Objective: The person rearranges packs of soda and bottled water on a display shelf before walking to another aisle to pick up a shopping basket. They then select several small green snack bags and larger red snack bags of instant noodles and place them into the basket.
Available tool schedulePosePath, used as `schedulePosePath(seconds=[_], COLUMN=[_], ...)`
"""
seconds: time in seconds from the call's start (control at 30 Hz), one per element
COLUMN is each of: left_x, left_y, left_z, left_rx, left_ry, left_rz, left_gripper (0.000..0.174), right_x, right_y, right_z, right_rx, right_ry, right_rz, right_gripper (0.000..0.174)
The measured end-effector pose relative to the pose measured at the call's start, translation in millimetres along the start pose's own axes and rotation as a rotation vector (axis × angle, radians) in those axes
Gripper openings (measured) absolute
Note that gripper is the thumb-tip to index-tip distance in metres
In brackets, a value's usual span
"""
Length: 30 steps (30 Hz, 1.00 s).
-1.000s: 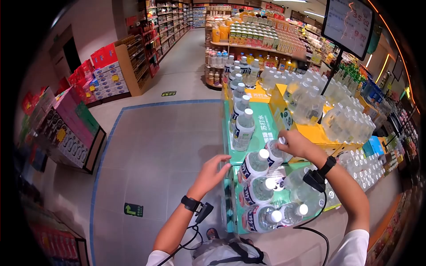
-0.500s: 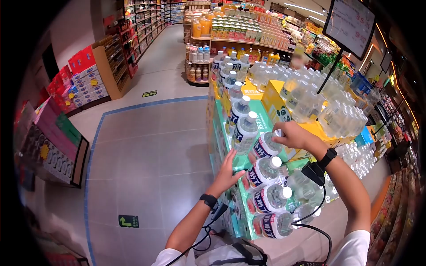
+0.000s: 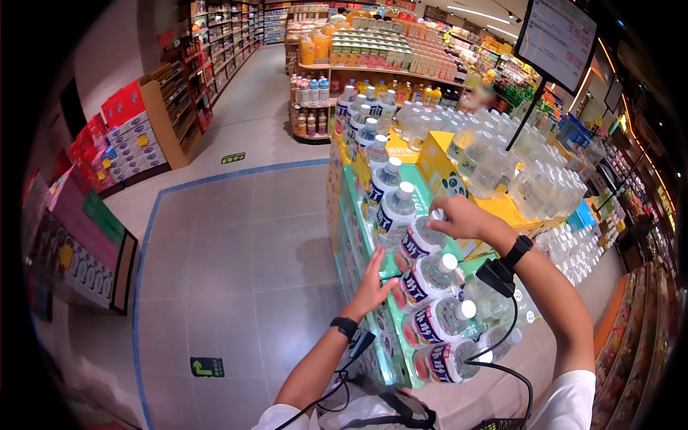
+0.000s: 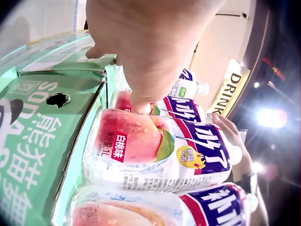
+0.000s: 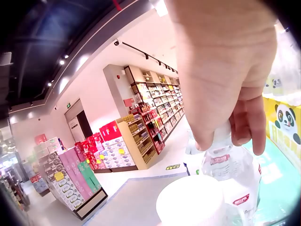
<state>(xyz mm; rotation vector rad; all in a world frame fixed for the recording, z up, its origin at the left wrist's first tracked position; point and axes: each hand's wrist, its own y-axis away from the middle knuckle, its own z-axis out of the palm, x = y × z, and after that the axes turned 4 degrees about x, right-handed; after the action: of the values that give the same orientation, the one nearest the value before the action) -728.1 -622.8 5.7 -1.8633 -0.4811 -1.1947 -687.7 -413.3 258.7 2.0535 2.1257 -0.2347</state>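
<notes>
Open aisle (image 3: 236, 236), left hand (image 3: 373, 283) at carton (image 3: 349, 229) edge

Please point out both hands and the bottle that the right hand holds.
left hand (image 3: 370, 289): head view, back of the hand.
right hand (image 3: 464, 219): head view, back of the hand.
bottle (image 3: 415, 244): head view, its label.

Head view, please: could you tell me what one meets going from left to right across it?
A stack of red and white boxes → green arrow sticker on the floor → left hand by the green carton → right hand gripping a bottle by its top → price sign.
</notes>
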Motion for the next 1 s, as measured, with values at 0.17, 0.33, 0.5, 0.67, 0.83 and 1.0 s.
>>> schedulePosePath(seconds=[0.17, 0.33, 0.5, 0.67, 0.83, 1.0], left_x=[-8.6, -18.0, -23.4, -27.4, -17.1, -12.0], left_y=[-3.0, -11.6, -19.6, -20.9, -21.8, -21.4], left_z=[2.1, 0.5, -5.3, -5.3, -7.5, -6.6], left_rx=[-0.019, -0.056, -0.158, -0.172, -0.177, -0.149], left_ry=[-0.02, -0.098, -0.016, 0.017, -0.062, -0.044], left_rz=[0.015, 0.005, -0.048, -0.04, -0.083, -0.06], left_gripper=[0.085, 0.099, 0.106, 0.11, 0.11, 0.111], right_x=[-0.9, -0.4, -0.1, -3.2, -8.3, -18.9], right_y=[3.1, 4.0, 1.2, 2.7, -1.6, -8.5], right_z=[10.2, 21.2, 27.2, 23.6, 22.2, 26.4], right_rx=[0.08, 0.184, 0.204, 0.19, 0.154, 0.161], right_ry=[-0.012, -0.024, -0.056, -0.071, -0.075, -0.082], right_rz=[0.023, 0.009, 0.02, 0.036, -0.078, -0.101], right_gripper=[0.041, 0.042, 0.04, 0.04, 0.041, 0.039])
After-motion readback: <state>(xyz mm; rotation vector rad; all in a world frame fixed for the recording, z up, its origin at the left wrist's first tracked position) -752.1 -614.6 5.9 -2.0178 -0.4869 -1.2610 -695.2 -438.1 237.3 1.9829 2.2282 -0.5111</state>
